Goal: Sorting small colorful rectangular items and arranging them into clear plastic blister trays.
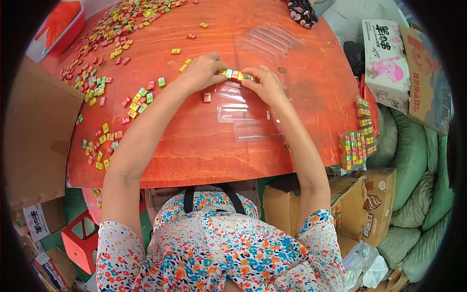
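Observation:
Between my two hands runs a short row of small wrapped candies [235,75] in green, red and yellow. The fingers of my left hand [202,72] close on the left end of the row. My right hand [265,85] pinches its right end. Below the row lie clear plastic trays [236,113], shallow and long; glare and my right hand hide part of them. One red candy [207,97] rests alone below my left hand. A few yellow candies [185,65] sit beside that hand, partly covered by it.
Many loose candies [104,36] spread over the left of the red table [194,160]. More clear trays [272,41] lie at the far side. Filled packs [352,150] stack at the right edge. Cardboard boxes [386,63] and green sacks [408,155] stand to the right; a red stool [80,243] is lower left.

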Action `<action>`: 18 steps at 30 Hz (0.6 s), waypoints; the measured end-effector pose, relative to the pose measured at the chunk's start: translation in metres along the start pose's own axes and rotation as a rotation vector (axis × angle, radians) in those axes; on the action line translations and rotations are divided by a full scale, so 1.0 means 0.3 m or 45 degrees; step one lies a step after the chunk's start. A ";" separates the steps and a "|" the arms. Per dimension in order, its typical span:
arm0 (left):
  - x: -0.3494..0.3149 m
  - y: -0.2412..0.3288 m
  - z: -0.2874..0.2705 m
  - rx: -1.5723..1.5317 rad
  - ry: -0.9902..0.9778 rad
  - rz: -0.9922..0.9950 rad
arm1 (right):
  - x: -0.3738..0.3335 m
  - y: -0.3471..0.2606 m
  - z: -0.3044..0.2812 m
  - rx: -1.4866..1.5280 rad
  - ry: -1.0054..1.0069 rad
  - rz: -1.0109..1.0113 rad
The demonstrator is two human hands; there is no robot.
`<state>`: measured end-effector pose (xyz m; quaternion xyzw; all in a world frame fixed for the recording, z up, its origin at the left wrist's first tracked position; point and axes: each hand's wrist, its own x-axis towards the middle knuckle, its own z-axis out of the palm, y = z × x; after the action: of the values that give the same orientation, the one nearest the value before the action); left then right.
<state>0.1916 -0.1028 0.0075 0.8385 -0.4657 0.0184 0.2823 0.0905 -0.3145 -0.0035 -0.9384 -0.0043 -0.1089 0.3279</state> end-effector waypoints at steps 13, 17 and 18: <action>-0.076 -0.034 0.031 0.284 0.120 0.201 | -0.050 0.039 0.001 -0.212 0.223 -0.146; -0.074 0.010 0.062 0.406 -0.062 0.285 | -0.071 0.048 0.027 -0.222 0.080 -0.305; -0.071 0.015 0.071 0.434 -0.133 0.295 | -0.078 0.043 0.034 -0.314 -0.027 -0.285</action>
<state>0.1709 -0.0986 -0.0147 0.8147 -0.5633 0.0858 0.1079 0.0707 -0.3171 -0.0240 -0.9663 -0.0990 -0.1344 0.1959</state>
